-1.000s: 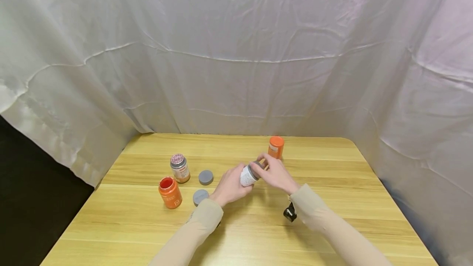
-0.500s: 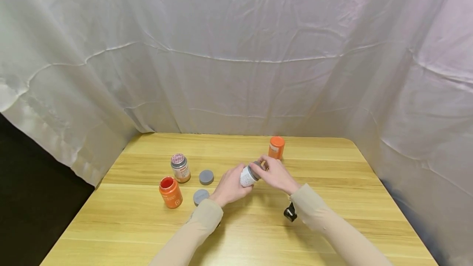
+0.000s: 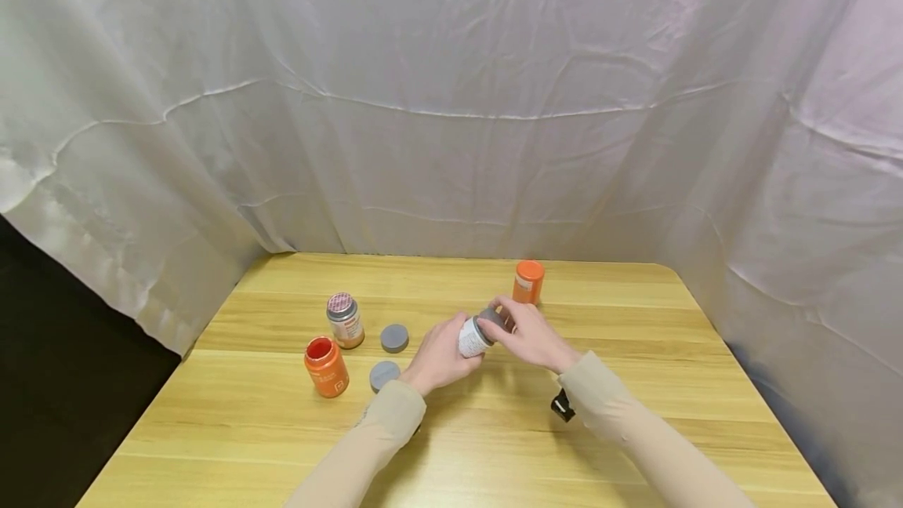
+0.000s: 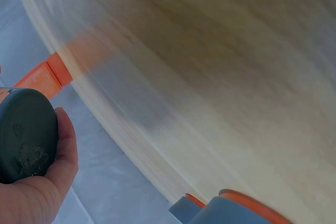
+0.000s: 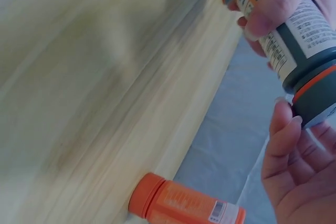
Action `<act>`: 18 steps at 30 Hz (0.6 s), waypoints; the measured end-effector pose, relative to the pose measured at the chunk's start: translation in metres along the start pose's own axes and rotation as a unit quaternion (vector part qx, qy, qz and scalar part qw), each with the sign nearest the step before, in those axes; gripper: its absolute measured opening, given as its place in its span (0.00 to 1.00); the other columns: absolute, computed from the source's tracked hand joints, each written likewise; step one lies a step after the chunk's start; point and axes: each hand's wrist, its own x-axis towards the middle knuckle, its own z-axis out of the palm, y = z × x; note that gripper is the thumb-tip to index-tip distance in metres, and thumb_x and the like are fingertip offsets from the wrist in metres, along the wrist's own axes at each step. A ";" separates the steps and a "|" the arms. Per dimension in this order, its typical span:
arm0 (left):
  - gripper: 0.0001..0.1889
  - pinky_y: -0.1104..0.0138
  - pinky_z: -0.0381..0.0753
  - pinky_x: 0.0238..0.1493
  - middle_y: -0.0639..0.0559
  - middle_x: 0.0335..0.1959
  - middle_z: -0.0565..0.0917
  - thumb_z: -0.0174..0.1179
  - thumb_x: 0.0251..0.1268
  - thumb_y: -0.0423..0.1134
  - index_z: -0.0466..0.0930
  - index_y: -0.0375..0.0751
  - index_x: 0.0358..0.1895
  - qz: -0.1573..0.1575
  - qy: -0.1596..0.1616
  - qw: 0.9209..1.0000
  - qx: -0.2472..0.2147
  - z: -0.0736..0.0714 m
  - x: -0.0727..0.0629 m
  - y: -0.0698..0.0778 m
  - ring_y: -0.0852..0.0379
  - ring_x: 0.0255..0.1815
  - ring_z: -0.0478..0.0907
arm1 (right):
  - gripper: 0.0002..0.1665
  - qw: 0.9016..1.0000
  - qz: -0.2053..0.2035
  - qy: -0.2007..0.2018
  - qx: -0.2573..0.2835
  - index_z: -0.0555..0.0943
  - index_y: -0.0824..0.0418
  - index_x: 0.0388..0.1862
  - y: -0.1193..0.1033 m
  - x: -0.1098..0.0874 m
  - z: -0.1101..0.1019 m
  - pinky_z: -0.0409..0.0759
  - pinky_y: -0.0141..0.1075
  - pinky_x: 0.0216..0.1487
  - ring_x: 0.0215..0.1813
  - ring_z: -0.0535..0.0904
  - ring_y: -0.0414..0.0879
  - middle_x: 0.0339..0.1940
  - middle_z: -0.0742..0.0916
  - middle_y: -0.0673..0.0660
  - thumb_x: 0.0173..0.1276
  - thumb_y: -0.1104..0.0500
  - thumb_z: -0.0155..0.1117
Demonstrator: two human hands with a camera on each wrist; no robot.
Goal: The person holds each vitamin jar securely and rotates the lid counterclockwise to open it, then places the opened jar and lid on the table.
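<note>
My left hand [image 3: 439, 353] grips a tilted bottle [image 3: 471, 338] with a white printed label, above the middle of the table. The fingers of my right hand [image 3: 531, 335] pinch the bottle's grey cap [image 3: 490, 317]. In the right wrist view the left hand [image 5: 283, 3] wraps the labelled bottle body [image 5: 310, 30]. Below it, the right hand's fingertips touch the dark cap [image 5: 317, 98], where an orange ring shows at the cap's upper edge. The left wrist view shows a dark, round bottle end [image 4: 27, 135] against the left hand [image 4: 50, 187].
Just beyond my right hand stands an orange bottle [image 3: 527, 282]. To the left are an open orange bottle [image 3: 327, 371] and a grey-topped bottle [image 3: 346, 328]. Two loose grey caps [image 3: 393, 338] lie left of my left hand. A pale curtain [image 3: 451, 179] hangs behind the wooden table [image 3: 600, 445].
My right hand has turned slightly on the cap, its wrist shifting a little to the right. The left hand and the bottle stay almost still.
</note>
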 end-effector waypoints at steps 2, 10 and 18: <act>0.24 0.68 0.78 0.37 0.52 0.40 0.84 0.72 0.54 0.42 0.75 0.44 0.53 0.001 0.001 1.000 0.000 0.000 0.000 0.000 0.59 0.36 0.81 | 0.16 1.000 -0.019 -0.002 -0.003 0.78 0.57 0.50 0.001 0.000 -0.001 0.77 0.30 0.27 0.27 0.78 0.39 0.28 0.85 0.49 0.73 0.47 0.63; 0.23 0.69 0.79 0.37 0.53 0.39 0.84 0.72 0.54 0.41 0.74 0.44 0.53 0.002 0.000 1.000 -0.001 0.000 0.000 0.000 0.60 0.35 0.80 | 0.19 0.998 -0.049 -0.030 -0.006 0.76 0.56 0.56 0.005 -0.001 -0.007 0.78 0.30 0.30 0.29 0.78 0.39 0.34 0.85 0.49 0.73 0.49 0.64; 0.24 0.69 0.78 0.36 0.53 0.38 0.83 0.72 0.53 0.41 0.74 0.44 0.52 0.001 -0.003 1.000 -0.002 -0.001 0.000 0.001 0.60 0.35 0.79 | 0.20 0.996 -0.076 -0.054 0.001 0.76 0.55 0.58 0.008 -0.001 -0.012 0.78 0.30 0.29 0.26 0.76 0.34 0.36 0.85 0.50 0.73 0.50 0.65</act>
